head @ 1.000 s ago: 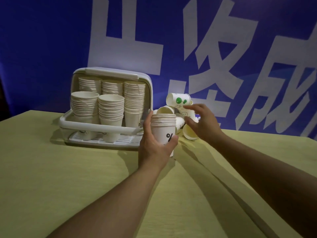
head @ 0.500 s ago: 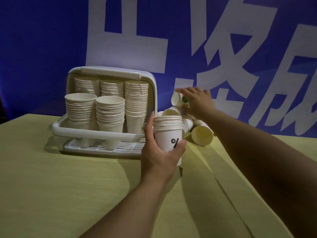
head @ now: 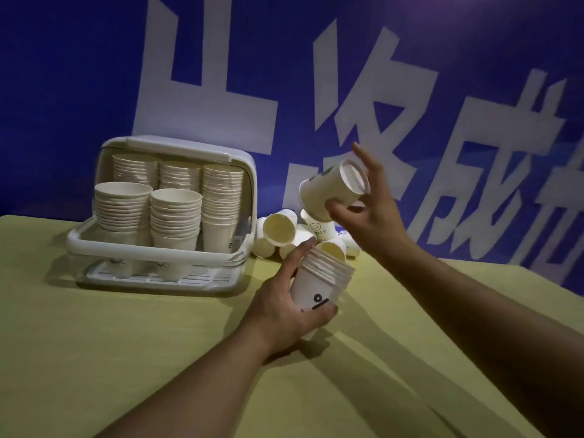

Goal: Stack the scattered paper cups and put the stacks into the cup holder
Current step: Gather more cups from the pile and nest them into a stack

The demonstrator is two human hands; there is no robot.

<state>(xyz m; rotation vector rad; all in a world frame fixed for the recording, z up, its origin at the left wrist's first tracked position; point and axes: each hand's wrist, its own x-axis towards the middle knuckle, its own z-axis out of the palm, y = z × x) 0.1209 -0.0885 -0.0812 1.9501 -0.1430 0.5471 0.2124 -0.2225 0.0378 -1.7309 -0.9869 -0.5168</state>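
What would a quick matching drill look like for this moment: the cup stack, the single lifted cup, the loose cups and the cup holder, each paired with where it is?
Things:
1. cup stack
2. single cup
3. loose cups
4. cup holder

Places:
A. on the table against the blue backdrop, lying jumbled
B. held in the right hand, raised, bottom toward the camera
C. on the table at left, lid up, stacks inside
D. gripped in the left hand, tilted

Pairs: 1-D, 2-B, 3-A, 4-C

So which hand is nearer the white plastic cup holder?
Left. The left hand, gripping a stack of cups, sits just right of the holder; the right hand is raised farther right.
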